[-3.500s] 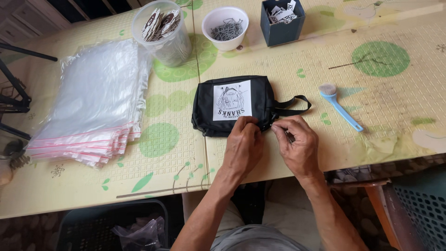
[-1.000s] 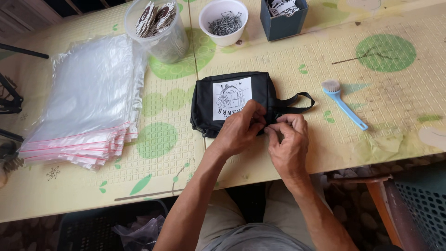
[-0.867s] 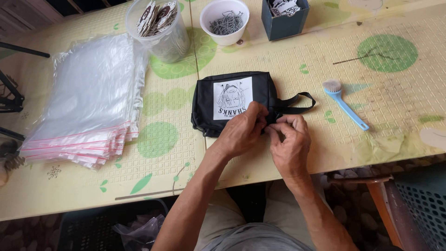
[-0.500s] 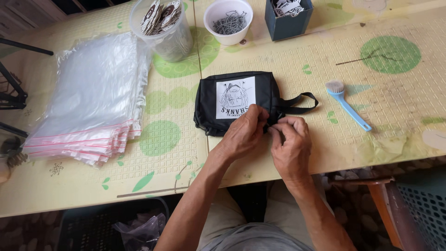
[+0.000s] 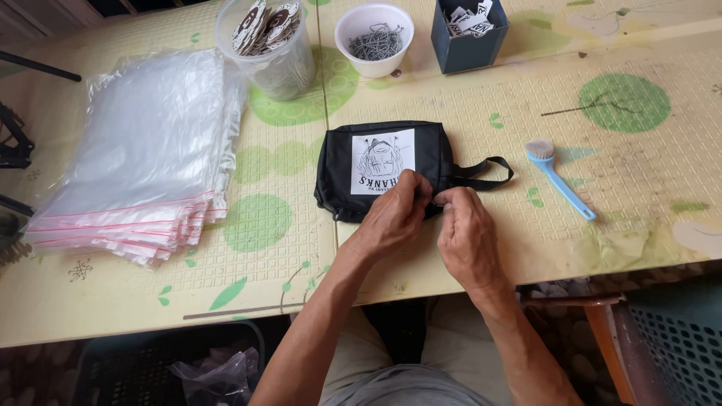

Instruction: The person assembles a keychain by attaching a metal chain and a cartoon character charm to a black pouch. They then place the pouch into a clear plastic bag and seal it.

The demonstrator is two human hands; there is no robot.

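A: What is the surface showing?

B: A yellow embossed cover with green circles and leaf prints is lying over the table (image 5: 647,188), a seam running up its middle. Stony ground is showing beyond the near edge, with a dark crate (image 5: 128,368) on the left and a teal mesh basket (image 5: 677,346) on the right.

A: And the hands?

B: The left hand (image 5: 391,218) and right hand (image 5: 462,233) are meeting at the near right corner of a black pouch (image 5: 436,150) with a white square label, lying flat mid-table. Each grip is pinching narrowly at the pouch's edge; what lies between the fingertips I cannot tell.

A: Surroundings?

B: A stack of clear zip bags (image 5: 143,150) is lying left, a tub of tags (image 5: 267,45), a white bowl of metal pins (image 5: 374,37) and a blue box (image 5: 468,34) behind, a blue brush (image 5: 560,180) right.
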